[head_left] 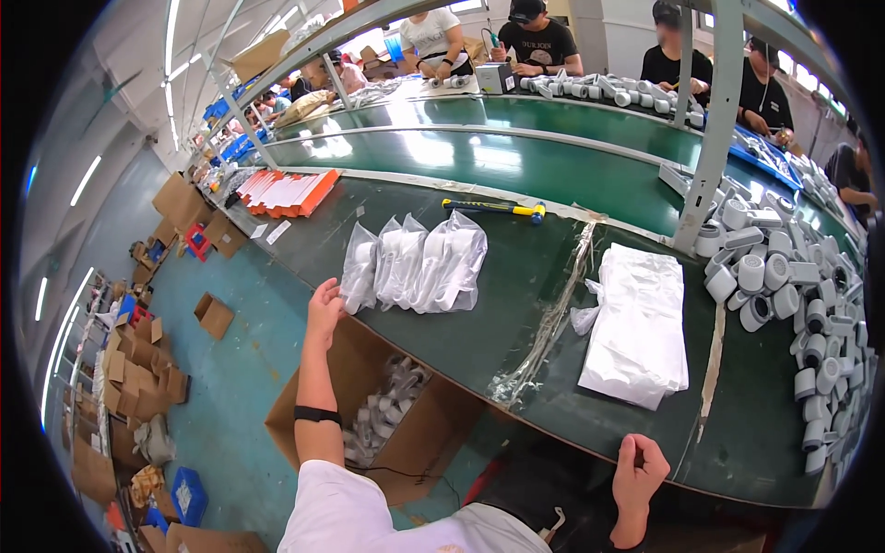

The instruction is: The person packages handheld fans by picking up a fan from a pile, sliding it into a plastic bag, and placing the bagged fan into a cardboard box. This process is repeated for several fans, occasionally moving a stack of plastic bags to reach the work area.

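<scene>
While your left hand (326, 311) hangs, fingers loosely spread, the bagged parts (417, 264) lie just ahead and rightward on the table (461, 350), long sides pointing away from you; contact is unclear. Your right hand (641, 472) curls farther off, below the white plastic stack (636, 323); its grip I cannot tell.

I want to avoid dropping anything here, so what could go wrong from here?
The leftmost clear bag lies by the near edge of the table, close to the left hand; a nudge might tip it off, perhaps toward the open box below. On the right, the loose parts are heaped on one another, so a bump could send some sliding.
</scene>
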Motion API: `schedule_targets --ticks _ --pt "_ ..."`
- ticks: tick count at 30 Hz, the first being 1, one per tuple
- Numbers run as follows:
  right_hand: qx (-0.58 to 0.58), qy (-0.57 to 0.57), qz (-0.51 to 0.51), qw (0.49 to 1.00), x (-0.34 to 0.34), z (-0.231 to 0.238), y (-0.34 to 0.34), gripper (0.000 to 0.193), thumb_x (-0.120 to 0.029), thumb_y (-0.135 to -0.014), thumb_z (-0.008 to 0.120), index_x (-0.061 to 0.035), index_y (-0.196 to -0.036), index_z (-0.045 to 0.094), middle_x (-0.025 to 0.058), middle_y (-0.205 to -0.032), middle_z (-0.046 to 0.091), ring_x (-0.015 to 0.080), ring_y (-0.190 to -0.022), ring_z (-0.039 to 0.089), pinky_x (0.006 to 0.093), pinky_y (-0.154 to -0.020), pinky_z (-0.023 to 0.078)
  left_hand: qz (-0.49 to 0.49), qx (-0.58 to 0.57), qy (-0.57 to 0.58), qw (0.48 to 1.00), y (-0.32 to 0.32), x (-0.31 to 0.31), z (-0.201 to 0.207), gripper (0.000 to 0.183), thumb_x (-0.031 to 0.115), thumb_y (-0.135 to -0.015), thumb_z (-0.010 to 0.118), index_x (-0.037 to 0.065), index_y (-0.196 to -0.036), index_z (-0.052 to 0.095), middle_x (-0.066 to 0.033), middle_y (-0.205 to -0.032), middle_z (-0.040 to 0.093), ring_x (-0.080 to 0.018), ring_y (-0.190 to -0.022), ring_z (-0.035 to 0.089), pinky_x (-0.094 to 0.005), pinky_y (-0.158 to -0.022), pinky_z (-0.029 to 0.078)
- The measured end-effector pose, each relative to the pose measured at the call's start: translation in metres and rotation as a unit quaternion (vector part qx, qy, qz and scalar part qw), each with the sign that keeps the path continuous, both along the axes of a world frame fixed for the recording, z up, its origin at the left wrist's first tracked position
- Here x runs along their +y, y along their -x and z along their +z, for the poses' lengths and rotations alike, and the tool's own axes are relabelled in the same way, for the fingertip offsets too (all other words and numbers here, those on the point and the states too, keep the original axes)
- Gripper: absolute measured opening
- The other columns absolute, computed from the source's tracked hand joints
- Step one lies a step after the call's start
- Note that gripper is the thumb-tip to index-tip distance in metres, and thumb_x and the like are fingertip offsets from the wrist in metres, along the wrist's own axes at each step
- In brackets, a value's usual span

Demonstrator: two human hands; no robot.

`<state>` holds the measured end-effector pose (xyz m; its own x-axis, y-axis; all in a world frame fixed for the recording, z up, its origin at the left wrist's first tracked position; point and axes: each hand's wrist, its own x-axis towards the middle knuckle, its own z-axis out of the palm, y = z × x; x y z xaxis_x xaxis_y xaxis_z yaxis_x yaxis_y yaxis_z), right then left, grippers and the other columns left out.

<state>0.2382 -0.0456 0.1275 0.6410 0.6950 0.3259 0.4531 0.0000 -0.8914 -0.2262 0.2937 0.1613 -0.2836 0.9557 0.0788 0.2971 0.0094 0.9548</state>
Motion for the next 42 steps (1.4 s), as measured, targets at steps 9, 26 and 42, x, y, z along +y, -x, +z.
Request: schedule_targets --ticks 9,26,42 --pt "-0.006 -0.011 0.004 1.0 -0.003 -0.006 -0.001 0.01 -0.007 -0.09 0.066 0.0019 -0.086 0.065 0.0022 -0.067 0.058 0.0075 -0.056 0.048 0.023 -0.051 0.038 -0.007 0.081 -0.048 0.996 0.013 0.0 -0.017 0.042 0.009 -0.085 0.068 0.003 -0.125 0.058 -0.0046 -0.105 0.064 -0.0126 -0.086 0.061 -0.0263 -0.068 0.052" --pt "-0.022 -0.026 0.005 0.999 0.0 -0.002 0.002 0.007 -0.005 -0.087 0.067 0.0008 -0.084 0.066 0.0035 -0.065 0.058 0.0095 -0.054 0.048 0.0242 -0.05 0.038 0.118 0.379 -0.316 0.862 0.043 0.012 -0.032 0.019 0.008 -0.091 0.057 0.001 -0.104 0.07 -0.016 -0.092 0.071 -0.0248 -0.075 0.067 -0.0353 -0.073 0.053" --pt "-0.016 -0.016 0.001 1.0 0.001 0.004 0.002 0.011 -0.008 -0.09 0.066 0.0021 -0.085 0.066 0.0013 -0.066 0.057 0.0064 -0.058 0.047 0.0229 -0.053 0.038 0.051 0.371 -0.026 0.927 -0.04 0.043 0.002 0.057 0.013 -0.082 0.057 0.011 -0.138 0.044 -0.0271 -0.119 0.062 -0.0444 -0.113 0.057 -0.0465 -0.096 0.045"
